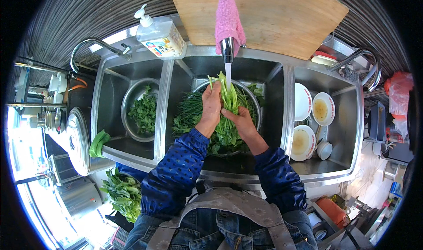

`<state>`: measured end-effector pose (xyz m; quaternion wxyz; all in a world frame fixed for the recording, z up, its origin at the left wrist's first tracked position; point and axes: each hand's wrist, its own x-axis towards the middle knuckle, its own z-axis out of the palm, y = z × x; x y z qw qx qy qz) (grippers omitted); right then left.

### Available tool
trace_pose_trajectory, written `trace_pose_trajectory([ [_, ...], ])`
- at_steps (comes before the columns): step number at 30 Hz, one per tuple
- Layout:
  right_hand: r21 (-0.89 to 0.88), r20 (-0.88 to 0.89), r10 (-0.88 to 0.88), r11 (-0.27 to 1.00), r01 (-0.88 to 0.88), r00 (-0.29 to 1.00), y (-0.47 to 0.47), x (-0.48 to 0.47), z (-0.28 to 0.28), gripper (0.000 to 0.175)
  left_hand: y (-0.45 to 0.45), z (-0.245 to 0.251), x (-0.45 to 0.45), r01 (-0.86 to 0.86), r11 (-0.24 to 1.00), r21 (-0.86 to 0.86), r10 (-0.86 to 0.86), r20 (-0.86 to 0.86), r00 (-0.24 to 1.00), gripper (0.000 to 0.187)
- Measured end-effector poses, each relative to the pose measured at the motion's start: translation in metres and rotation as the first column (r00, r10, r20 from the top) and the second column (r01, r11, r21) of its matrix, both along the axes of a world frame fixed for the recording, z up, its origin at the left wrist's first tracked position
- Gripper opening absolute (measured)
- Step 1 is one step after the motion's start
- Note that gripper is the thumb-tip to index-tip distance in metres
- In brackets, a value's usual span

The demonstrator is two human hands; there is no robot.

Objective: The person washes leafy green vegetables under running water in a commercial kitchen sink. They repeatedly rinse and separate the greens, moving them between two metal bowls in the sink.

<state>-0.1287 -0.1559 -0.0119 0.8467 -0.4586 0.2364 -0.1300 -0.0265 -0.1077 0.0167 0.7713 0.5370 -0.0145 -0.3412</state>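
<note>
Both my hands are on a bunch of leafy green herbs (pixel 229 99), held stem ends up under running water. My left hand (pixel 211 108) grips the bunch from its left side near the stems. From the right, my right hand (pixel 243 121) closes on it lower down, thumb across the stalks. Water pours from a faucet (pixel 227 50) wrapped in a pink towel (pixel 228 19). Beneath the bunch, a round metal basin (pixel 259 118) sits in the middle sink compartment (pixel 271 144), and more greens (pixel 186 108) spread over its left side.
A metal bowl of leafy herbs (pixel 124 118) stands in the left compartment. Several bowls (pixel 302 142), some with liquid, occupy the right one. Behind the sink are a pump bottle (pixel 162 37) and a wooden board (pixel 281 19). A green cloth (pixel 99 143) hangs over the left rim.
</note>
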Motion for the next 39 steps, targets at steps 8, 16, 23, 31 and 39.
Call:
trace_pose_trajectory([
  [8, -0.806, -0.146, -0.256, 0.591, 0.035, 0.956, 0.002, 0.008, 0.006, 0.035, 0.003, 0.007, -0.018, 0.127, 0.986, 0.105, -0.125, -0.029, 0.992, 0.043],
  [16, -0.981, -0.079, -0.205, 0.191, -0.040, 0.976, 0.023, 0.001, 0.027, 0.057, 0.009, 0.014, -0.001, 0.260, 0.966, -0.011, -0.259, 0.058, 0.964, 0.018],
  [23, -0.941, -0.111, -0.171, 0.334, -0.048, 0.979, 0.004, -0.013, 0.014, 0.066, 0.017, 0.023, 0.040, 0.131, 0.916, -0.380, -0.195, -0.136, 0.971, 0.023],
  [31, -0.543, -0.221, -0.020, 0.833, -0.106, 0.975, -0.041, -0.036, -0.038, 0.040, 0.028, 0.030, 0.080, 0.015, 0.821, -0.571, -0.191, -0.250, 0.949, 0.020],
  [39, -0.072, 0.086, -0.158, 0.984, 0.165, 0.984, -0.071, -0.035, -0.032, 0.023, 0.028, 0.011, 0.098, -0.105, 0.883, -0.458, -0.028, -0.276, 0.961, 0.019],
])
